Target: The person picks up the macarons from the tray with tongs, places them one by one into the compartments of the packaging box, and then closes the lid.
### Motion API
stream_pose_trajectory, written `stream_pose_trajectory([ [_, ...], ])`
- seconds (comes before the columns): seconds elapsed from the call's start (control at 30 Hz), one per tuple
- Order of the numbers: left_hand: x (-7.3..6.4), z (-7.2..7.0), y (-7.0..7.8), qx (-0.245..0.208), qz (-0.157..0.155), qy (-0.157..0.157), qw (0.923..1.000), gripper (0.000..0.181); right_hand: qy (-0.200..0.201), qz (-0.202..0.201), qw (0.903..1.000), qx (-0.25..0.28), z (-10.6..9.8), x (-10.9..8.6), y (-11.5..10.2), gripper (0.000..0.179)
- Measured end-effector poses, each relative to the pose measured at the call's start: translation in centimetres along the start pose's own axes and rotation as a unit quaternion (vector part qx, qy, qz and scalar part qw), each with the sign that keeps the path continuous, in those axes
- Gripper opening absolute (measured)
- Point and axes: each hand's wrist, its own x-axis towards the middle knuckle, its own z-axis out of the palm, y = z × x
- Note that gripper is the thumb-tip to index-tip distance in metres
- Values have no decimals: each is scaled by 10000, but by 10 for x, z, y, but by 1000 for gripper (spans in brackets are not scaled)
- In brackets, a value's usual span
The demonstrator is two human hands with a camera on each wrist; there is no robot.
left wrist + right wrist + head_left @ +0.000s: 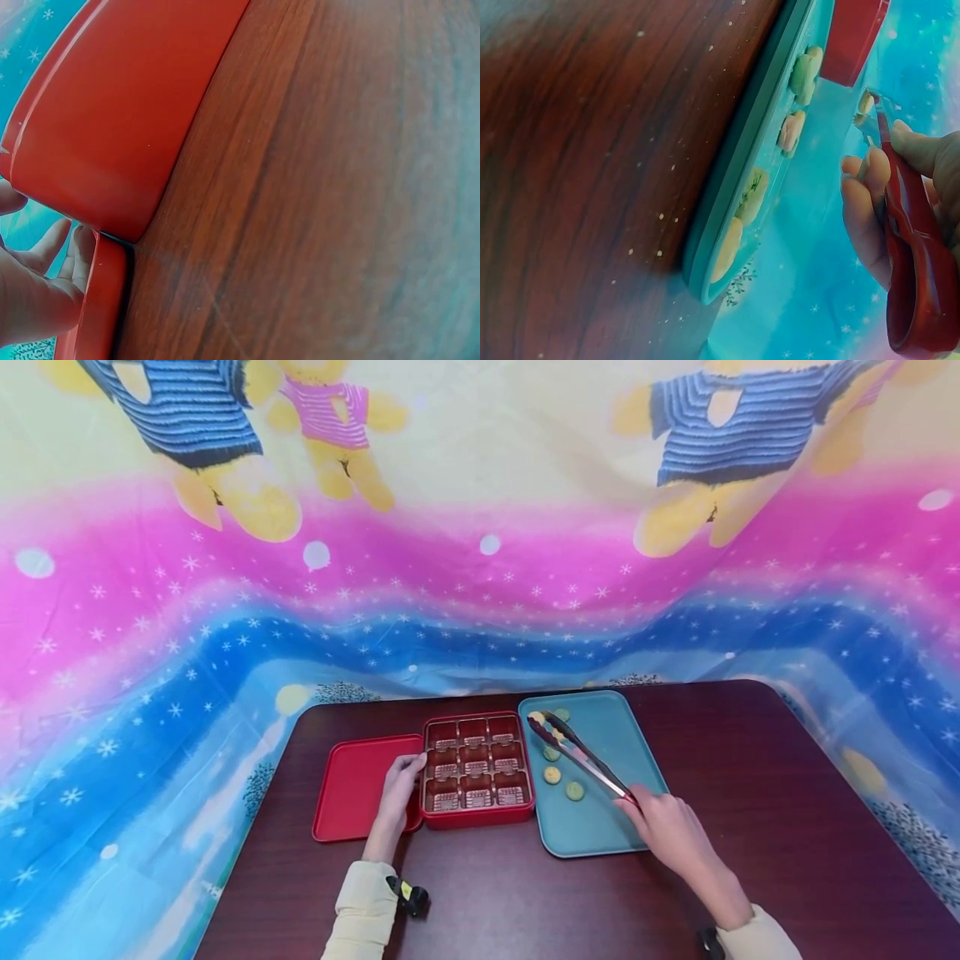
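Observation:
My right hand [671,831] holds a pair of tongs [911,217] with red handles, reaching over the teal tray [611,727]. A pale yellow cookie [865,103] is between the tongs' tips in the right wrist view, seen small. Several green and yellow cookies lie along the tray's left side, among them a yellow cookie [552,775] and a green cookie [574,791]. My left hand [397,787] touches the left side of a red box [480,817] with its fingers fairly straight. Inside the box is a brown insert [475,750] with several bare compartments.
A red lid [352,787] lies left of the box, partly under my left hand. The tray stands close against the box's right side. All of it rests on a dark wooden table [480,893], with a patterned cloth [480,577] hanging behind the table's far edge.

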Motion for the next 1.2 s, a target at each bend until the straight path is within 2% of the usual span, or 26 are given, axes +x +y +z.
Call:
stream_pose_trajectory([
  [0.27, -1, 1, 0, 81, 31, 85, 9999, 39, -68, -103, 9999, -23, 3, 8, -8, 23],
  [0.6, -3, -1, 2, -31, 37, -20, 10000, 42, 147, -421, 9990, -103, 8, 17, -17, 24],
  [0.7, -15, -1, 17, 1, 31, -96, 9999, 39, 172, -456, 9987, -173, 9, 18, -19, 25],
  [0.77, -15, -1, 17, 18, 53, -77, 10000, 39, 189, -493, 9985, -146, 10, 19, -20, 26],
  [0.87, -13, 0, 14, 27, 103, 27, 9999, 38, 200, -553, 9982, -100, 13, 20, -22, 25],
  [0.93, -3, 0, 3, 8, 109, 98, 9999, 39, 199, -601, 9980, -62, 15, 20, -23, 25],
  [1.2, 0, -2, 2, -26, 61, -37, 10000, 38, 99, -643, 9979, 0, 22, 22, -27, 25],
])
